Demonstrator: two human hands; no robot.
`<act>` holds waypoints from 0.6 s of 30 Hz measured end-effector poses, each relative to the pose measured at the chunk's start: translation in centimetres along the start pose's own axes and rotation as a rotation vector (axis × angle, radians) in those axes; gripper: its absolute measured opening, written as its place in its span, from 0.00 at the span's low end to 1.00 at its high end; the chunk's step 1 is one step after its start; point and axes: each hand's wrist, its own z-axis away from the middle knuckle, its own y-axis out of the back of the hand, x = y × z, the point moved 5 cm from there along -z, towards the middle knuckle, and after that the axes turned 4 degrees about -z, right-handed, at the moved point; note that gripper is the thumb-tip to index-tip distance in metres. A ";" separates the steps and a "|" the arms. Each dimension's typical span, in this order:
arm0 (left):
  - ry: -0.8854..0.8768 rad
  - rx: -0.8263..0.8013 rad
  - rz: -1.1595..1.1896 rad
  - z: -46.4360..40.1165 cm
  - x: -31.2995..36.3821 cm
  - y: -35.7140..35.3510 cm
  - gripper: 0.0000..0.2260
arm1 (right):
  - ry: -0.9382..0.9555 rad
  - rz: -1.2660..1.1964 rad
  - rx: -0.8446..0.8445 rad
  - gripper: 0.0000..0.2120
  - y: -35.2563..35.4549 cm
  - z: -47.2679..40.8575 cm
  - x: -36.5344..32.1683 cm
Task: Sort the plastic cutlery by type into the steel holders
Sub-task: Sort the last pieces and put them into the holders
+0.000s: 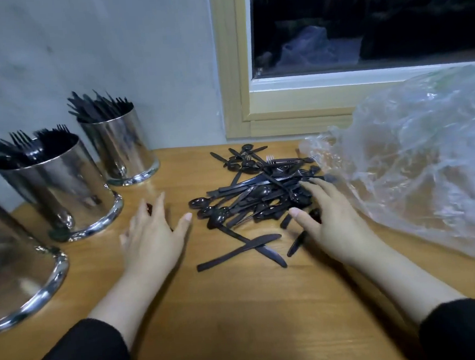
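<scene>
From the head view, part of the sorting is judged done: forks fill the middle steel holder (59,186) and knives the far holder (120,148), while a mixed pile of black cutlery (259,189) remains on the worktop (240,320). Two crossed knives (244,249) lie nearest, long axes diagonal. The left hand (150,236) is spread, holding nothing; the right hand (328,215) rests relaxed on the pile's edge.

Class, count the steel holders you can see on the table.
3, along the left: the far holder by the wall, the middle holder with forks, and the nearest holder, cut off by the frame edge.
</scene>
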 end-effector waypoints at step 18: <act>-0.256 -0.257 0.279 -4.2 3.1 -2.4 0.25 | 0.101 -0.073 -0.161 0.19 -7.5 -6.9 -2.8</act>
